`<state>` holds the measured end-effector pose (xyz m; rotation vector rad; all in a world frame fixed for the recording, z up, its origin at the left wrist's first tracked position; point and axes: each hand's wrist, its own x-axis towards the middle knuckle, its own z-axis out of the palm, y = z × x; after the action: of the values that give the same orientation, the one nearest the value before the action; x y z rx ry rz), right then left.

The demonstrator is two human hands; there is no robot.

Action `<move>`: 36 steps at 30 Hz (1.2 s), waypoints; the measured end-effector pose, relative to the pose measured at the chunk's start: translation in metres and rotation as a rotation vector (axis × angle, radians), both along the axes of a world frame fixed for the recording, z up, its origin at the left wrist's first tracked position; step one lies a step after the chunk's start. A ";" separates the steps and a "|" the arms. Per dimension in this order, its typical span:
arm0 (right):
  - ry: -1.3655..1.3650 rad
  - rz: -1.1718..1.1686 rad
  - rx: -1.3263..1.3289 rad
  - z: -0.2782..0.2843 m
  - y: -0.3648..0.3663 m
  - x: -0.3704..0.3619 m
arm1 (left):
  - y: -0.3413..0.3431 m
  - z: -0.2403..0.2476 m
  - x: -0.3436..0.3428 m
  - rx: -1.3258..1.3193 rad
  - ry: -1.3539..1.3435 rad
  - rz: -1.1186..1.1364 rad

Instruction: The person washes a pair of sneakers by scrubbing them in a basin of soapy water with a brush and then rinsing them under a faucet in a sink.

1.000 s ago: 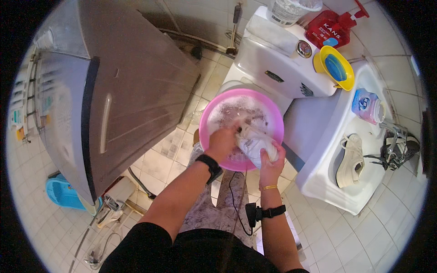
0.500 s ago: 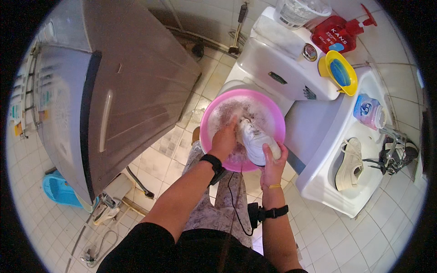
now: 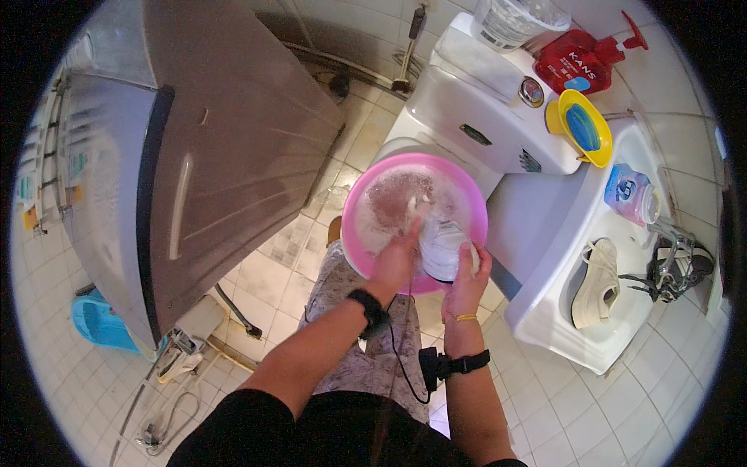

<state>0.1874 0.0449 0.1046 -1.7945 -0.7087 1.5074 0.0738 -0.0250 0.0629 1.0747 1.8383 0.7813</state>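
Observation:
A white sneaker is held over a pink basin of sudsy water. My right hand grips it on its right side, the thumb on top and the fingers curled round the edge. Against the sneaker's left side is my left hand; its fingertips are smeared by motion and partly lost beside the shoe and the foam, so their grip does not show. Foam and brownish water fill the basin, which stands in front of the toilet tank.
On the right, a white sink holds a cream shoe; a dark shoe hangs by the faucet. A red pump bottle, a yellow soap dish and a pink-and-blue bottle stand nearby. A large grey appliance fills the left.
My left hand has moved down and right, from the foamy water to the sneaker's side. The sneaker has turned and drawn a little nearer to me in my right hand.

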 end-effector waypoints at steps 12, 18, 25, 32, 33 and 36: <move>0.104 -0.108 -0.077 0.009 0.007 0.001 | -0.013 0.001 0.007 0.168 0.045 -0.061; 0.122 -0.121 -0.119 0.009 0.008 0.005 | 0.017 -0.066 -0.026 -0.256 0.043 0.088; 0.116 -0.120 -0.045 -0.011 0.005 0.033 | -0.024 -0.013 0.034 0.035 0.169 -0.094; 0.098 -0.113 -0.188 0.017 0.004 0.000 | 0.029 -0.045 -0.007 -0.152 0.000 0.021; 0.078 -0.103 -0.189 0.013 0.003 -0.003 | 0.034 -0.046 -0.009 -0.037 0.031 0.069; 0.108 -0.112 -0.189 0.007 0.007 0.007 | 0.006 -0.007 0.023 0.014 0.046 0.030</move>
<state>0.1940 0.0521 0.1116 -1.8409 -0.4175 1.6259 0.0972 -0.0187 0.0561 1.0837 1.8939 0.7940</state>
